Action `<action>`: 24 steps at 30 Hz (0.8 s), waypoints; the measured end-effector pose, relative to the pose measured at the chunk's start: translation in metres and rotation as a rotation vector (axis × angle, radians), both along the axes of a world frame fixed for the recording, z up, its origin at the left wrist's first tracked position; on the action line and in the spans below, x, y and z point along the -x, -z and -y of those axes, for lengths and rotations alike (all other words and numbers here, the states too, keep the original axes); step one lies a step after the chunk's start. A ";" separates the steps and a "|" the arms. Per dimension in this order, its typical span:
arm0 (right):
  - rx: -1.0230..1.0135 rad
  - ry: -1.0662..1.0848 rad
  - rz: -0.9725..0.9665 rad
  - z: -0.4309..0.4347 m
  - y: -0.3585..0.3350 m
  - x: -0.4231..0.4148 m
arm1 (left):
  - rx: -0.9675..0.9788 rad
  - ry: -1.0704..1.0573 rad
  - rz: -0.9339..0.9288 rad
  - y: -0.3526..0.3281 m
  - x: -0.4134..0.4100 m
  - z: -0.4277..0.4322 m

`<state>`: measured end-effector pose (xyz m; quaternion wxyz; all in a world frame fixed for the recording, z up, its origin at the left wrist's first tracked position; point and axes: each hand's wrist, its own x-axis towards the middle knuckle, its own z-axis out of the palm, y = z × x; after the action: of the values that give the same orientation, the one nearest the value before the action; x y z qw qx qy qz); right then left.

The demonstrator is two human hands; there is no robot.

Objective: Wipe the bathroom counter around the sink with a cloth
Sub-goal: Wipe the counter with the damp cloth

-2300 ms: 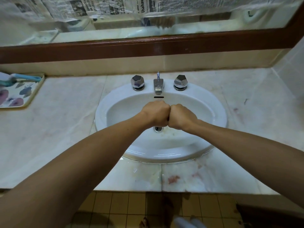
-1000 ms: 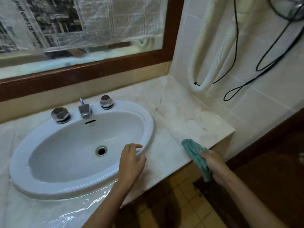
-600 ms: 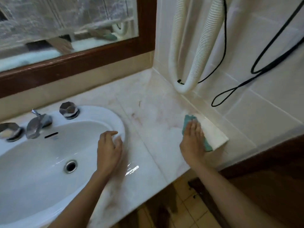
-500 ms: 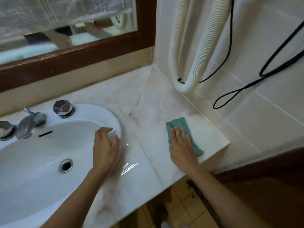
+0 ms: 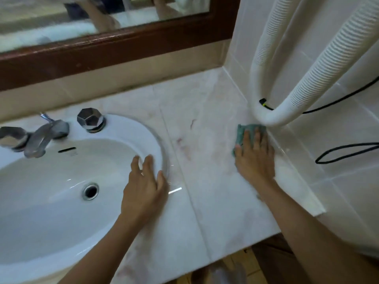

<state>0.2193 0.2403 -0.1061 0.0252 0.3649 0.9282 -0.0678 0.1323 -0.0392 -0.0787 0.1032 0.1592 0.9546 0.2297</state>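
Teal cloth point(image 5: 243, 133) is pressed flat on the marble counter point(image 5: 215, 206) at centre right of the frame, tight against the tiled wall and just under the bend of the white ribbed hose point(image 5: 287, 99). It is covered by the right hand point(image 5: 255, 158), whose fingers are laid straight and spread over it rather than curled round it, probably so that pressure is carried across a wide patch. The left hand point(image 5: 143, 187) is rested on the rim of the white sink point(image 5: 149, 134) at lower centre, fingers loose and extended, nothing grasped; it appears to be used as a brace for the reach. Reddish streaks point(image 5: 184, 144) are seen between the hands; whether they are stain or veining cannot be told.
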 end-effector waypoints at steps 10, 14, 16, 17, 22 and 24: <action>0.037 -0.278 0.041 -0.004 0.002 0.162 | 0.002 0.008 -0.009 0.003 0.004 0.001; 0.037 -0.667 0.026 0.035 0.000 0.148 | -0.056 0.000 0.016 0.001 0.004 0.004; 0.058 -0.775 0.012 0.057 0.003 0.118 | -0.089 -0.003 0.026 0.001 0.005 0.007; 0.067 -0.808 -0.005 0.067 0.005 0.099 | -0.110 -0.009 0.029 0.000 0.005 0.008; 0.025 -0.919 -0.068 0.062 0.013 -0.007 | -0.162 -0.019 0.053 -0.002 0.004 0.012; 0.024 -0.843 -0.063 0.033 0.011 -0.018 | -0.166 -0.018 0.057 -0.001 0.005 0.011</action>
<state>0.2375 0.2077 -0.1166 0.0265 -0.0495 0.9957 -0.0735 0.1275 -0.0500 -0.0774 0.1147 0.1521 0.9304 0.3132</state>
